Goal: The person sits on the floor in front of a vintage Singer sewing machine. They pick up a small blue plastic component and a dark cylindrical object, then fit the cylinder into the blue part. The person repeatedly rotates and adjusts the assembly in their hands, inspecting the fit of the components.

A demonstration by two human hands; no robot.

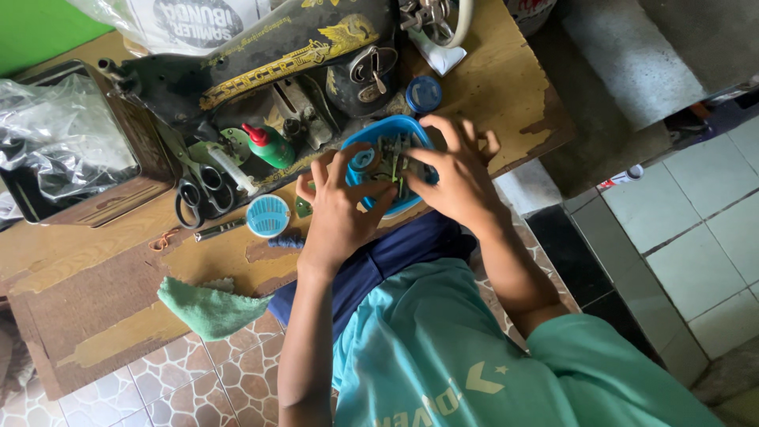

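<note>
A worn wooden desk carries a black sewing machine, its top cut off by the frame. Just in front of the machine sits a blue tray of small parts, too cluttered to identify. The left hand and right hand reach in; whether their fingers pinch anything is unclear. Black scissors lie left of the tray.

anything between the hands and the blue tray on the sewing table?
Nothing visible. Both hands are already at the blue tray: the left hand rests on its near-left rim and the right hand on its right side, fingers reaching in among the small parts. The green oil bottle and scissors lie off to the left.
</note>
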